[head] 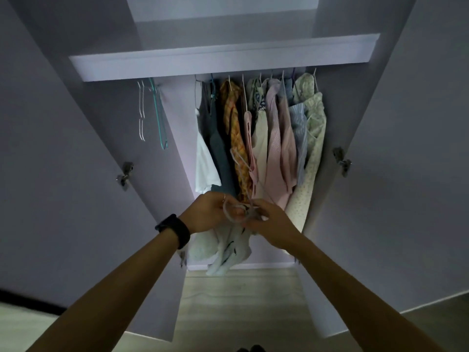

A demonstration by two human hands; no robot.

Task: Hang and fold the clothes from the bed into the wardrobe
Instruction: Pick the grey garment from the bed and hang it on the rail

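Hanger (238, 160), one, garment (228, 250), one, in left grip (209, 212), right grip (270, 221).

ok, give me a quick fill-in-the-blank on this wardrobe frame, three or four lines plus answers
1. The left hand and right hand are fitting a white garment onto a pale ____.
2. The black watch sits on the ____ wrist.
3. Both wardrobe doors stand ____.
4. On the rail, the orange plaid garment hangs between a grey garment and a ____ one.

Missing words: hanger; left; open; pink
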